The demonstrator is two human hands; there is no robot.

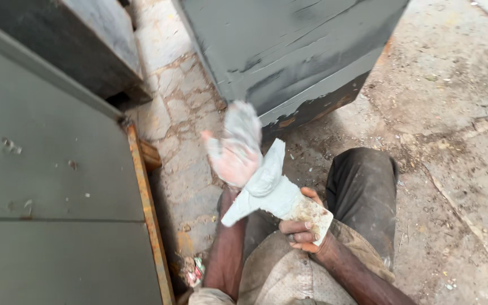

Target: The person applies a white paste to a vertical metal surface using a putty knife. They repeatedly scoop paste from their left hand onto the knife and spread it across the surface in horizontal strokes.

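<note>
Over lap | right hand (pixel 303 229) pinching putty-caked flat scraper (pixel 278 197) | left hand (pixel 234 148) spread, chalky, blurred

1 view only: head camera looked steeply down past wearer's chest, close to lap and hands. Faced forward over stone floor (pixel 182 107) toward grey metal cabinet (pixel 289 51); grey panel (pixel 46 169) filled left side.
</note>
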